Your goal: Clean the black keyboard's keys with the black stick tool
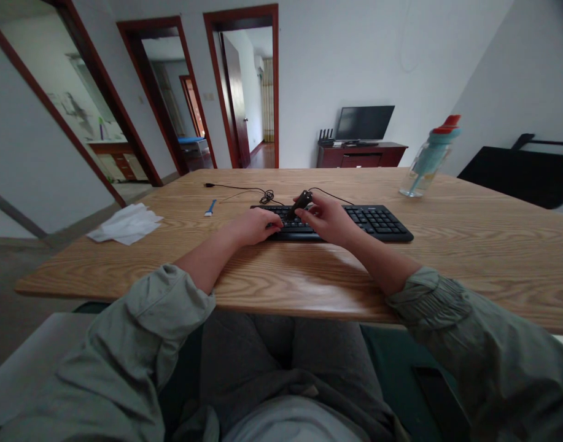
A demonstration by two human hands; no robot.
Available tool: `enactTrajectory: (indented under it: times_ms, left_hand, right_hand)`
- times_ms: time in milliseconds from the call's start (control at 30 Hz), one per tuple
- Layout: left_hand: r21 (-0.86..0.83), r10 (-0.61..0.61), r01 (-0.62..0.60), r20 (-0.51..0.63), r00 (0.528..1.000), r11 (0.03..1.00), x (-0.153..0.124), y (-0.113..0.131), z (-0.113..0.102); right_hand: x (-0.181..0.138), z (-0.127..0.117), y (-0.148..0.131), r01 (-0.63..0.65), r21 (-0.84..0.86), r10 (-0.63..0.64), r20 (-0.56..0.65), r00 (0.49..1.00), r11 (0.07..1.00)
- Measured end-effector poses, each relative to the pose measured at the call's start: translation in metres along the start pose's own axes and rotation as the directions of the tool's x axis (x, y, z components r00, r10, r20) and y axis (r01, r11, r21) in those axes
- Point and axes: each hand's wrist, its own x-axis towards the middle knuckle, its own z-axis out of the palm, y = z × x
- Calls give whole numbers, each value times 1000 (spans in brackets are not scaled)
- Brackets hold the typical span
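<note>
While both forearms rest across the near edge of the wooden table (447,245), the hands meet over the left half of a black keyboard (377,222). Left hand (253,226): palm down, fingers curled, fingertips touching the keys; it holds nothing that can be seen. Right hand (325,218): closed in a pinch on a small dark tool (301,201), gripped near its lower end, the tool tilted up and to the right with its tip down at the keys between the two hands. What kind of tool it is cannot be told at this size. Keyboard lies flat near the middle of the table, long side toward the person, its thin cable (258,193) running off behind it to the left with a tangled loop. Left of the cable, a small blue and white item (210,208) lies alone. Farther left, near the table's corner, a crumpled white cloth or paper (124,224). At far right, well apart from the keyboard, a clear water bottle (428,159) with a teal and red lid stands upright. Grey-green sleeves pushed up on both arms.
</note>
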Motion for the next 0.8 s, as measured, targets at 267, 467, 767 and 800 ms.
enactTrajectory:
  times_ms: [267,467,767,800]
  left_hand:
    - [92,91,-93,28,995,991,2,4,2]
    - [132,216,-217,22,976,967,-1,5,3]
    - [92,155,-151,-37,987,984,2,-2,7]
    - [72,137,-133,-47,989,988,2,-3,8]
  right_hand:
    - [-12,-1,-15,58,-37,-54,89,995,998]
    - [-24,-7,-26,156,-88,-142,153,978,984]
    - [-15,-2,-15,75,-137,-68,56,996,988]
    - [-12,0,-12,65,-135,-60,39,997,989]
